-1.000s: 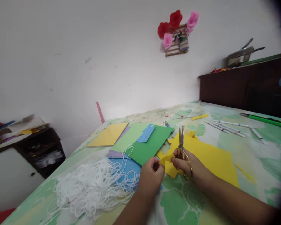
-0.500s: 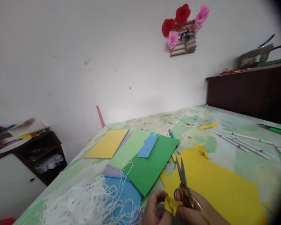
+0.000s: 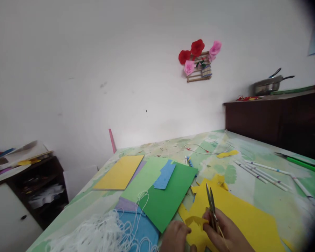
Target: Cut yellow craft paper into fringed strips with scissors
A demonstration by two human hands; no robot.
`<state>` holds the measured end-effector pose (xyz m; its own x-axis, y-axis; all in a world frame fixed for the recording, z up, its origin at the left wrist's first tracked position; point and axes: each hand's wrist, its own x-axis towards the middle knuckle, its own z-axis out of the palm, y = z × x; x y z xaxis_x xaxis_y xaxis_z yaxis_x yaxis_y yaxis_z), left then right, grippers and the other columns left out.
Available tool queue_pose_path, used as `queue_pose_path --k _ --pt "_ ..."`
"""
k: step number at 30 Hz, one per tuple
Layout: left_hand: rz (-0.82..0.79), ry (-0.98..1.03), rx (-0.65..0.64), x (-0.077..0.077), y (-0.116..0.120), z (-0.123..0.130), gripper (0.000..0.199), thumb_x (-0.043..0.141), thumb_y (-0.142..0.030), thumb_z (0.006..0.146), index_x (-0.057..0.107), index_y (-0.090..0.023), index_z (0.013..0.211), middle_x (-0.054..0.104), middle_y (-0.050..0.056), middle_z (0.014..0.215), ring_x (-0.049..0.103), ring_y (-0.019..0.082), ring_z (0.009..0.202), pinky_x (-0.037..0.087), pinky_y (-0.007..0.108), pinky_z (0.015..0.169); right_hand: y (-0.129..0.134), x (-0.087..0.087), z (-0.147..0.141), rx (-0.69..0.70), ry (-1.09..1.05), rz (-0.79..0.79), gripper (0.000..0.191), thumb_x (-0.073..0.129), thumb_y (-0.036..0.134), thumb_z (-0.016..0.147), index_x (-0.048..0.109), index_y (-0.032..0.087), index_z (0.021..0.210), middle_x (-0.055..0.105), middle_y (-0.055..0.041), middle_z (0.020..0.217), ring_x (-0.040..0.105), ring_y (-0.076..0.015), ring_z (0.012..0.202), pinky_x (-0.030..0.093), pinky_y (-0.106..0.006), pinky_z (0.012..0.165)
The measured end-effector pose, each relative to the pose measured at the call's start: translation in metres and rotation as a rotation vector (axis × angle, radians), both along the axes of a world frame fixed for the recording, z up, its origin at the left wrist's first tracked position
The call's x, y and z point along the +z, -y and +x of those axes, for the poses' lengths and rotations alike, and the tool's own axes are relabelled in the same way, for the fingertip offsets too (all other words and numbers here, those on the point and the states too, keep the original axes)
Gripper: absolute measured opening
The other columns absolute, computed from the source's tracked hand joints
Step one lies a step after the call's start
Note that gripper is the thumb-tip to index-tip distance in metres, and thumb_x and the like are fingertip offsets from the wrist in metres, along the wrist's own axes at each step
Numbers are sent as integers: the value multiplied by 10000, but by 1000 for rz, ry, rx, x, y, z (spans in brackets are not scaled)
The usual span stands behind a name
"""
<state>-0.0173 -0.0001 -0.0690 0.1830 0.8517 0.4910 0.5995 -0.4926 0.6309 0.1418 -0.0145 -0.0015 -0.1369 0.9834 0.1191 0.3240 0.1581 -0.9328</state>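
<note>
Gold-handled scissors (image 3: 212, 204) sit in my right hand (image 3: 227, 229), blades pointing up and slightly parted. The thumb and a finger of that hand also pinch the right end of a small cut piece of yellow paper (image 3: 196, 220). My left hand (image 3: 175, 236) is closed, its fingertips at the left side of this piece. Behind and below both hands lies a large yellow sheet (image 3: 248, 206), with a crumpled yellow scrap (image 3: 219, 181) at its far edge.
Left of my hands are a green sheet (image 3: 170, 196), a blue strip (image 3: 165, 176), a yellow-orange pad (image 3: 119, 173) and a heap of white string (image 3: 91, 232). White paper sticks (image 3: 262, 175) and a green-handled tool (image 3: 301, 163) lie on the right. A dark cabinet (image 3: 252, 119) stands behind.
The view has tilted up, so the table sits lower. My hands have drawn slightly apart, and the right hand with the scissors has shifted right. The small yellow piece now looks more stretched out.
</note>
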Motion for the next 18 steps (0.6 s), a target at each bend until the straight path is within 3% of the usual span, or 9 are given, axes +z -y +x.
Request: queue_pose_path --k 2,5,8,11,13,18 --pt "155 -209 -109 -16 -10 -2 200 582 -296 594 618 -240 782 635 91 829 547 247 829 378 312 716 -1 -2 11 -64 106 40 141 407 330 684 392 190 678 455 -11 642 446 -159 624 364 -272 598" --pt "370 -465 -229 -39 -19 0 154 448 -257 723 588 -273 786 647 33 727 572 190 756 380 294 681 1 -13 30 -125 155 -9 107 418 289 646 386 191 622 447 1 606 437 -153 610 359 -246 563" --pt "487 -518 -162 -48 -17 1 214 416 -395 721 563 -242 748 626 21 688 553 166 663 383 293 615 8 -25 49 -147 101 -78 68 420 251 601 408 184 607 461 6 609 443 -143 618 354 -220 551" --pt "433 -534 -56 -39 -8 -1 383 461 -537 621 566 -231 825 615 45 814 528 202 773 381 317 659 16 -29 66 -173 54 -113 72 420 250 613 431 181 631 478 7 611 452 -135 604 347 -210 534" --pt "318 -555 -5 -28 -2 -3 449 492 -532 599 553 -218 915 598 60 891 511 214 826 373 320 691 18 -28 77 -188 81 -100 87 436 269 630 429 182 621 483 7 600 452 -136 587 338 -212 514" --pt "150 -666 -149 -11 4 6 436 564 -509 543 552 -249 892 603 16 805 509 198 729 344 310 606 5 -19 89 -173 303 41 103 455 280 667 432 186 629 479 11 584 429 -123 539 311 -218 483"
